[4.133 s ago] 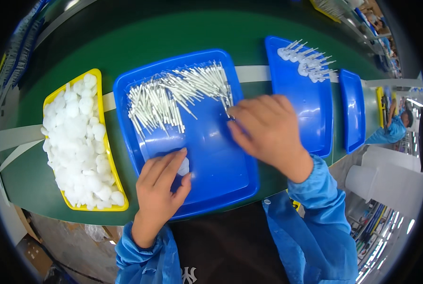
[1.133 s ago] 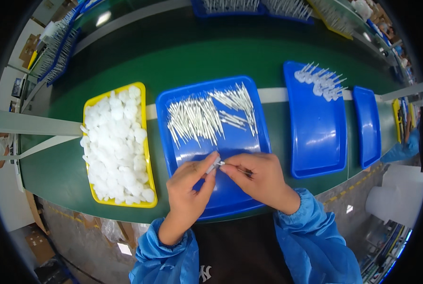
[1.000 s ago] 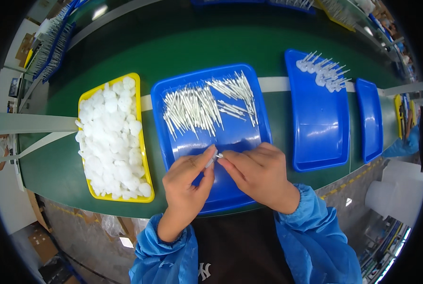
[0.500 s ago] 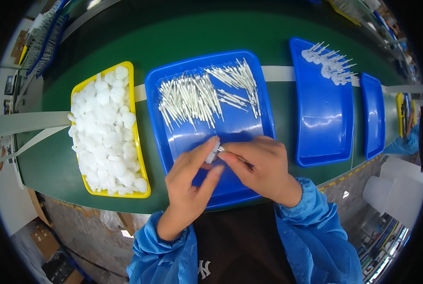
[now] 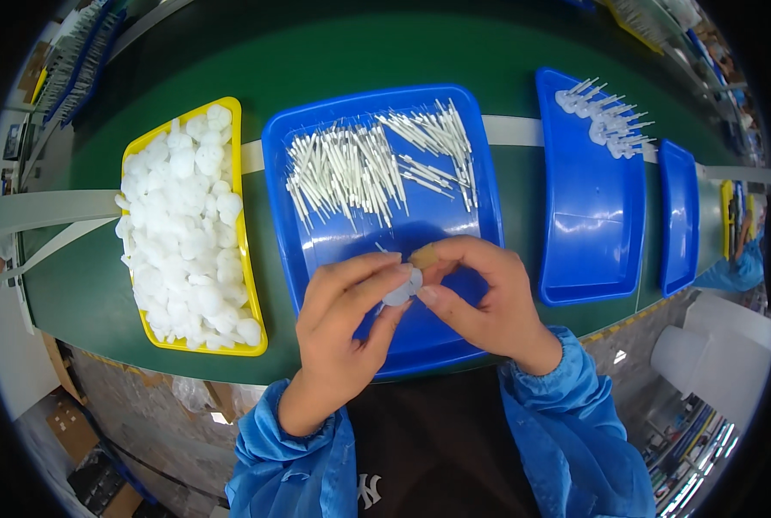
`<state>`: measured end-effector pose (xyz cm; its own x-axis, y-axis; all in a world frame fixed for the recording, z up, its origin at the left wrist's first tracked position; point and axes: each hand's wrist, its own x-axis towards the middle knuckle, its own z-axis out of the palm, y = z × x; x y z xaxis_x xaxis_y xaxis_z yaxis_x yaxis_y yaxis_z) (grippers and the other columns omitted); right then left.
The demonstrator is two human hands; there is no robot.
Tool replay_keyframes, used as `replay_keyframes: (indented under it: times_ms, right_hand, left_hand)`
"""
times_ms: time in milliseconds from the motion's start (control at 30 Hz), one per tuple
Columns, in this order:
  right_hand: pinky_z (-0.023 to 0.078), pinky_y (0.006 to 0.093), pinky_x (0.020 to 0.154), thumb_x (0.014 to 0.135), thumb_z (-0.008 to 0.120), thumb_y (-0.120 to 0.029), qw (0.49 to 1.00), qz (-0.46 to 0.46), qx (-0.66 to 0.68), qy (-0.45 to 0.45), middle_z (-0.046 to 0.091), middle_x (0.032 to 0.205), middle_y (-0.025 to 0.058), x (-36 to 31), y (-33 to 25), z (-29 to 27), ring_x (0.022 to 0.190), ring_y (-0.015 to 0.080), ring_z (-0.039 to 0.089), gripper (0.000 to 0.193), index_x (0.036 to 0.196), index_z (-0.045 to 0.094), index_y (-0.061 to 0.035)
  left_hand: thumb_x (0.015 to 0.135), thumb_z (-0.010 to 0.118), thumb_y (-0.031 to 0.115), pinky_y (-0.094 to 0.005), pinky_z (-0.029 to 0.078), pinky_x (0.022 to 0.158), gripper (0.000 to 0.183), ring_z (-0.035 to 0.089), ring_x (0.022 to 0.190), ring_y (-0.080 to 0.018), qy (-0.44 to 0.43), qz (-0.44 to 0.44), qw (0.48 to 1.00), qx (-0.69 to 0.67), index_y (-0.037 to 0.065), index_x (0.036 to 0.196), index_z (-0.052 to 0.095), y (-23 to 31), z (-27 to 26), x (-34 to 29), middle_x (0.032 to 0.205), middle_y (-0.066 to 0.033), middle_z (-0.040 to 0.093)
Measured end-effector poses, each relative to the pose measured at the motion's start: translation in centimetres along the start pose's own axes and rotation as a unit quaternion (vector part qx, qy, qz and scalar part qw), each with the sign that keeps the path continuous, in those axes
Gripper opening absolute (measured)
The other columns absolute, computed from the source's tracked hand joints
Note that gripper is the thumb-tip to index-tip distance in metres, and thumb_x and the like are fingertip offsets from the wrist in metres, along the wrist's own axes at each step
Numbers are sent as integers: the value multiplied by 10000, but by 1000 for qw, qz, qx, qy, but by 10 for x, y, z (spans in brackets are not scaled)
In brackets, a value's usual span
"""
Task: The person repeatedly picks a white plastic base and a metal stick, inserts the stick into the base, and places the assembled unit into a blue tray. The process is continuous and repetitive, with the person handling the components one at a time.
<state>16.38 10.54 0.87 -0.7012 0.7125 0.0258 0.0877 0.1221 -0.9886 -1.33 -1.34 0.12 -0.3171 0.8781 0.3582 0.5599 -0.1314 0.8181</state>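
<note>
Above the near half of the middle blue tray [image 5: 385, 367], my two hands meet around a small white plastic piece [image 5: 398, 293] with a rounded edge. My left hand [image 5: 342, 319] pinches it between thumb and fingers. A thin white rod [image 5: 382, 249] pokes out beyond the left fingertips; its join to the piece is hidden. My right hand [image 5: 489, 298] is closed at the piece's right side, its thumb tip against the edge. A yellowish patch [image 5: 423, 256] covers the right forefinger's tip. Many thin white rods [image 5: 342, 173] lie in the tray's far half.
To the left, a yellow tray [image 5: 256, 324] is heaped with white rounded plastic pieces [image 5: 182, 233]. On the right, a blue tray [image 5: 588, 250] holds several pieces with rods attached [image 5: 605, 121]. Beyond it stands a smaller blue tray [image 5: 679, 224]. All rest on the green table [image 5: 359, 52].
The right forefinger has lifted and turned outward, showing its yellowish tip, and its thumb has moved to the piece's edge. The white piece has turned, and more of its rounded face shows.
</note>
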Motion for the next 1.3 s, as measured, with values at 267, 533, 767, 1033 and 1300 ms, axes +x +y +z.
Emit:
replay_keyframes:
  times_ms: [267, 533, 767, 1033, 1300]
  right_hand:
    - [594, 288, 879, 980, 825, -8, 989, 46, 137, -30, 791, 1057, 66, -4, 4, 0, 933, 114, 737, 266, 1221, 715, 9]
    - [609, 294, 768, 994, 825, -30, 995, 74, 58, -10, 791, 936, 61, -6, -4, -3, 842, 127, 769, 185, 1147, 733, 17]
    - [606, 335, 713, 999, 818, -92, 991, 17, -125, 33, 809, 930, 98, 3, -2, -29, 794, 213, 795, 132, 1078, 758, -5]
    - [560, 445, 815, 897, 754, -161, 770, -185, -611, 2, 768, 924, 89, 78, 6, -33, 888, 295, 745, 151, 1036, 776, -109]
    - [493, 483, 859, 795, 749, 50, 877, -84, -473, -34, 701, 914, 140, 82, 16, -35, 859, 362, 681, 213, 988, 735, -40]
  left_hand:
    - [815, 889, -86, -369, 609, 946, 448, 760, 1101, -317, -13, -15, 1000, -21, 14, 1241, 794, 7, -5, -1, 1277, -179, 767]
    - [809, 889, -75, -359, 599, 866, 464, 751, 1071, -287, -17, 30, 999, -3, 44, 1250, 816, 9, -3, 1, 1257, -124, 789]
    - [877, 868, -24, -339, 621, 894, 422, 743, 1108, -281, -80, 0, 994, -68, 35, 1293, 824, 7, -6, -7, 1342, -185, 704]
    - [941, 848, 48, -356, 596, 883, 384, 732, 1018, -280, -63, -75, 991, -93, 96, 1322, 832, 3, -14, -17, 1157, -122, 743]
    - [1074, 722, 69, -363, 569, 920, 392, 702, 1052, -263, -28, -160, 970, -181, 82, 1466, 726, -2, -28, -25, 1190, -121, 689]
